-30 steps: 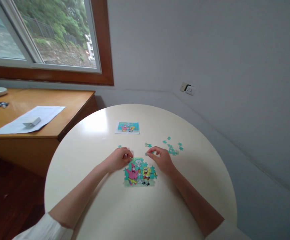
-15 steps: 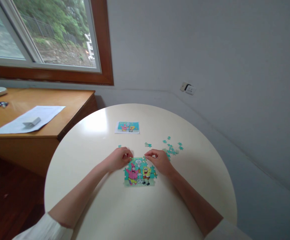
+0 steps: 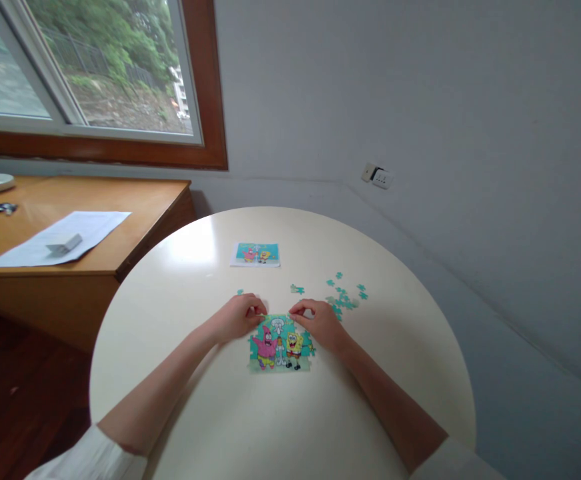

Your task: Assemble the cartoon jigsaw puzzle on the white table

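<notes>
A partly joined jigsaw puzzle (image 3: pixel 280 347) with a pink, a pale and a yellow cartoon figure lies flat on the round table. At its top left corner, my left hand (image 3: pixel 240 316) has curled fingers with the tips on the puzzle's edge. My right hand (image 3: pixel 320 323) pinches at the top edge on the right, thumb and forefinger close together on a small puzzle piece there, mostly hidden by the fingertips. Loose teal pieces (image 3: pixel 343 300) lie scattered beyond my right hand. One small piece (image 3: pixel 240 292) sits just past my left hand.
A picture card (image 3: pixel 257 254) with the same figures lies farther back on the white round table (image 3: pixel 210 413). Two joined-looking pieces (image 3: pixel 297 289) rest between card and puzzle. To the left, a wooden desk (image 3: pixel 155 193) holds paper (image 3: pixel 90 227) and a small white block (image 3: pixel 64 244).
Both hands stay at the puzzle's top edge almost unmoved. The right fingertips have shifted very slightly; the puzzle and loose pieces look the same.
</notes>
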Action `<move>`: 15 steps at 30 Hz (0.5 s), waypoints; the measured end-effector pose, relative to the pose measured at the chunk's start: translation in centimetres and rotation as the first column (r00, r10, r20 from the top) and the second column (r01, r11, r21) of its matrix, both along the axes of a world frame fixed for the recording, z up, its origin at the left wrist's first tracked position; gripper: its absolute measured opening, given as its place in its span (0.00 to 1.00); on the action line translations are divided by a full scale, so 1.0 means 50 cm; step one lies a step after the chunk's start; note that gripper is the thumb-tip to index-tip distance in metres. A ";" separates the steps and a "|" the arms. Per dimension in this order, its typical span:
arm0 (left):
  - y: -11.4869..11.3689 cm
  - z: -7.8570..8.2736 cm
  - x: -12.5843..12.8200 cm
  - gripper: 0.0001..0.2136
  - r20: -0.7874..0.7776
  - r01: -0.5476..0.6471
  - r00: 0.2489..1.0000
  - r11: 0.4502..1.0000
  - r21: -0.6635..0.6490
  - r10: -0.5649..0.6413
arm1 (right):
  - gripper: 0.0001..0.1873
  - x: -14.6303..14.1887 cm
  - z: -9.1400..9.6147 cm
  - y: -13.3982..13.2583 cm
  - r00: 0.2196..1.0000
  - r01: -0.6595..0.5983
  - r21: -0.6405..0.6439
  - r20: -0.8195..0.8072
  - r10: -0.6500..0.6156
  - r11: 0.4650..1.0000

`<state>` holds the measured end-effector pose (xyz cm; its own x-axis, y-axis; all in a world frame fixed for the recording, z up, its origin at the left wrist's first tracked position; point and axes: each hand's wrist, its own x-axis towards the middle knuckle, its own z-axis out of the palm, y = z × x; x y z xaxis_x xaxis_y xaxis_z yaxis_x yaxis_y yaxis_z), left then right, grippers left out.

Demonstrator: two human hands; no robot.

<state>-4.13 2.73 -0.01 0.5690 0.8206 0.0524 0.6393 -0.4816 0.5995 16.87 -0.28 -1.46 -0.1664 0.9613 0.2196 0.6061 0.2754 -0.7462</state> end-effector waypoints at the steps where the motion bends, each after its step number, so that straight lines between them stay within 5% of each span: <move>1: 0.000 0.000 0.000 0.08 0.000 0.001 1.000 1.000 0.000 -0.001 | 0.02 0.000 0.001 0.000 1.000 -0.001 0.009 0.009 0.000 1.000; 15: 0.001 -0.004 -0.001 0.07 -0.002 0.006 1.000 1.000 0.013 -0.006 | 0.09 -0.002 -0.003 0.001 0.985 -0.055 0.193 0.168 0.022 0.980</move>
